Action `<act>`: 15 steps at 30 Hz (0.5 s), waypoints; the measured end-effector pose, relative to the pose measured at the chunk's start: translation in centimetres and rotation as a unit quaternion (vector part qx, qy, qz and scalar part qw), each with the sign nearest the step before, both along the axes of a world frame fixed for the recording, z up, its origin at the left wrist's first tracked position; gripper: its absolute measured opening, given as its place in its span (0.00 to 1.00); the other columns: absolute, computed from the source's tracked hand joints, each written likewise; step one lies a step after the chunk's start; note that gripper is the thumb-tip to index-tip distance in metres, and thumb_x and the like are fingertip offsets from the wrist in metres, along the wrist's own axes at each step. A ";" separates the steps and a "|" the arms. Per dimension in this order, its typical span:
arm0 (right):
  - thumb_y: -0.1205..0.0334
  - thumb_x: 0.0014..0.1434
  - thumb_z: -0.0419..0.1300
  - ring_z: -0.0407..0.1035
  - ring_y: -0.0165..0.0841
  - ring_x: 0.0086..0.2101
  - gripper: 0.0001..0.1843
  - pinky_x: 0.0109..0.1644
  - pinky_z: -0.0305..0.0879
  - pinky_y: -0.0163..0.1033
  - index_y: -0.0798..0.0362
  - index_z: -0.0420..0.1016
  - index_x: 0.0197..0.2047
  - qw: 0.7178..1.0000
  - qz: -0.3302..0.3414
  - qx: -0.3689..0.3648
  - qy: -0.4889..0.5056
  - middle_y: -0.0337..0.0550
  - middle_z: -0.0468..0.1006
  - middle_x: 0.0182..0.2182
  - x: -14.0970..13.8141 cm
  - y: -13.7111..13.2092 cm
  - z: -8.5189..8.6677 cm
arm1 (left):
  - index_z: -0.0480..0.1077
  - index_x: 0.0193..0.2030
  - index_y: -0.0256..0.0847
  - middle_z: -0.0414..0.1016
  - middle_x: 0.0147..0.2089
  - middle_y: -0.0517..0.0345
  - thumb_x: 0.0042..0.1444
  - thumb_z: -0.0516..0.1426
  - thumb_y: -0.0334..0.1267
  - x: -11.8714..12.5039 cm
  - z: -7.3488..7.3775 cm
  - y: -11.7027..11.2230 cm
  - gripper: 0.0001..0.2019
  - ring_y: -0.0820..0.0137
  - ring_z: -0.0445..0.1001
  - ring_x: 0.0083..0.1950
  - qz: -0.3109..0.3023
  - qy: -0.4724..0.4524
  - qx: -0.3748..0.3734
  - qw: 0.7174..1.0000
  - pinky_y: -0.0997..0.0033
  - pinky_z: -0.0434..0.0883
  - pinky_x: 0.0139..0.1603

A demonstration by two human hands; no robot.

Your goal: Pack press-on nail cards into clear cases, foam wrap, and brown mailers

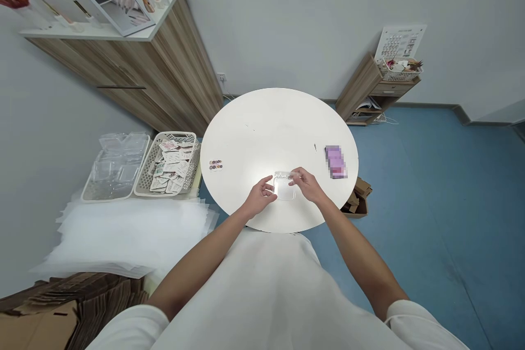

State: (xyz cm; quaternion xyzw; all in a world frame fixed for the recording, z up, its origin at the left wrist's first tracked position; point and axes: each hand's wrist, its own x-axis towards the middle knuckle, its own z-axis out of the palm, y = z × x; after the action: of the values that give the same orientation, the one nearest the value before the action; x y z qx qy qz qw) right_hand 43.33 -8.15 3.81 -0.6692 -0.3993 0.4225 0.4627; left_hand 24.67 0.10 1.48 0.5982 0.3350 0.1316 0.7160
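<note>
A small clear plastic box [284,190] is at the near middle of the round white table [262,131]. My left hand [261,197] is at the box's left side, thumb and fingers curved about that edge. At the upper right corner, my right hand [307,184] pinches the box between thumb and fingers. Whether the box rests on the table or is slightly raised, I cannot tell. On the table's left lies a card of small round coloured pieces [215,165]. A blurred purple item [336,162] lies to the right, near a tiny dark object [315,147].
Left of the table stand a white basket of paper packets [170,167] and another basket of clear plastic boxes [117,167]. Below them lie translucent sheets [127,235] and stacked cardboard [74,306]. A carton [359,199] is on the floor at right.
</note>
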 end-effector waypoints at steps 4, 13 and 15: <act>0.42 0.54 0.46 0.64 0.25 0.21 0.21 0.32 0.64 0.38 0.52 0.66 0.33 0.998 -0.055 -0.031 0.029 0.39 0.70 0.30 -0.1 0.8 -1.0 | 0.62 0.51 0.41 0.67 0.39 0.56 0.45 0.59 0.36 -0.4 -0.7 -0.3 0.24 0.78 0.67 0.32 -0.007 0.003 0.003 1.000 0.68 0.66 0.40; 0.46 0.54 0.48 0.68 0.28 0.28 0.25 0.36 0.67 0.38 0.49 0.60 0.52 0.989 -0.108 -0.065 0.082 0.44 0.69 0.39 -1.7 -0.6 -3.6 | 0.63 0.48 0.40 0.66 0.39 0.55 0.44 0.60 0.37 -0.6 -2.5 -1.3 0.22 0.79 0.67 0.30 0.043 0.010 -0.043 0.998 0.70 0.68 0.35; 0.47 0.53 0.49 0.68 0.31 0.34 0.27 0.38 0.67 0.39 0.49 0.58 0.54 0.986 -0.129 -0.081 0.065 0.46 0.68 0.42 -2.6 -1.8 -4.8 | 0.63 0.47 0.40 0.67 0.39 0.55 0.44 0.59 0.36 -0.5 -3.2 -1.5 0.21 0.78 0.67 0.30 0.063 0.023 -0.057 0.996 0.71 0.68 0.34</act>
State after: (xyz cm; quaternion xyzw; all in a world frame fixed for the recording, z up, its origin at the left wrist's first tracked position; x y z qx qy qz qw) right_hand 40.69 -9.98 -0.97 -0.7213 -0.2434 0.4327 0.4829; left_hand 24.15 -1.37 -1.76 0.5370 0.3951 0.1432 0.7314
